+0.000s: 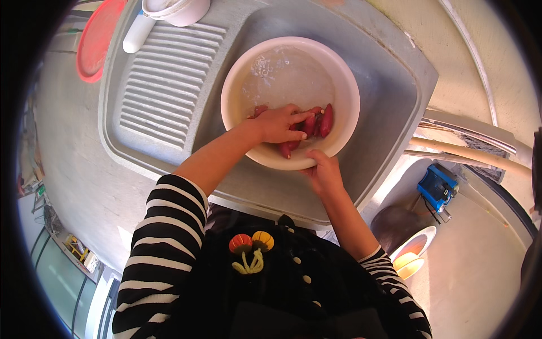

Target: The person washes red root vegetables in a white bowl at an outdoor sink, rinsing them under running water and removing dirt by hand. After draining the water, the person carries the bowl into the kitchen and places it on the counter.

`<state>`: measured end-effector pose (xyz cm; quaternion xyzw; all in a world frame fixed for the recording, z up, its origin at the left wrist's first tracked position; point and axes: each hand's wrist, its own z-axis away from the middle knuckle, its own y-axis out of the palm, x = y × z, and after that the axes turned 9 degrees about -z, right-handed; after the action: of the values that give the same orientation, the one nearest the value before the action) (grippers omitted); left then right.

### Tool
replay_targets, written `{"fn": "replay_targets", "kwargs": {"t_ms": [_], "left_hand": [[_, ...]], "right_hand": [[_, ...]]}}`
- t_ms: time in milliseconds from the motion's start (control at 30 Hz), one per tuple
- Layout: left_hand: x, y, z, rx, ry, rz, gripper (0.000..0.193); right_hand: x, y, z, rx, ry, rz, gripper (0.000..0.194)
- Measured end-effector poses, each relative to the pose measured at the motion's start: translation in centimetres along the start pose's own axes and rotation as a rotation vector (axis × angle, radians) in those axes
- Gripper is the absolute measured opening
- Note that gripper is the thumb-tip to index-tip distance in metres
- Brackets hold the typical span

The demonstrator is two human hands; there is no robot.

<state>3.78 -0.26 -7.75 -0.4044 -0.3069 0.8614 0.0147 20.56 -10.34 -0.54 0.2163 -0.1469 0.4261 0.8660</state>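
A pale round basin sits in the sink, with cloudy water and several red-skinned sweet potatoes inside. The sweet potatoes lie bunched on the side nearer me. Reaching in from the left, my left hand lies over them with its fingers spread. Its palm hides part of the bunch, so whether it grips one is not visible. My right hand holds the basin's near rim, thumb on top and fingers underneath.
Around the basin is the grey sink, with a ribbed washboard on its left. A white handled container stands at the washboard's far end. Beyond the left edge is a red lid or tray. Wooden poles and a blue device are at right.
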Motion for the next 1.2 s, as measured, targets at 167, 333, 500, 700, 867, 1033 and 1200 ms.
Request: {"fn": "replay_targets", "kwargs": {"t_ms": [167,333,500,700,867,1033,1200], "left_hand": [[0.0,-1.3,0.9,-0.125,0.08,0.195,0.071],[-0.7,-2.4,0.5,-0.193,0.07,0.098,0.079],[-1.0,-3.1,2.2,-0.101,0.043,0.021,0.073],[1.6,-4.8,4.7,-0.273,-0.143,-0.123,0.08],[1.6,-5.8,2.8,-0.22,-0.426,0.054,0.1],[1.2,-2.0,0.6,-0.368,-0.375,0.351,0.11],[0.9,-0.9,-0.2,-0.514,-0.529,0.586,0.105]], "right_hand": [[4.5,2.9,1.8,0.091,-0.108,0.354,0.038],[5.4,3.6,1.6,0.037,-0.261,0.383,0.039],[5.7,3.4,1.4,0.041,-0.29,0.427,0.042],[5.6,3.1,1.1,0.023,-0.339,0.451,0.038],[4.6,2.3,1.0,0.026,-0.335,0.487,0.04],[4.4,2.5,0.8,0.03,-0.372,0.49,0.04],[4.3,2.5,1.0,0.028,-0.356,0.495,0.043]]}}
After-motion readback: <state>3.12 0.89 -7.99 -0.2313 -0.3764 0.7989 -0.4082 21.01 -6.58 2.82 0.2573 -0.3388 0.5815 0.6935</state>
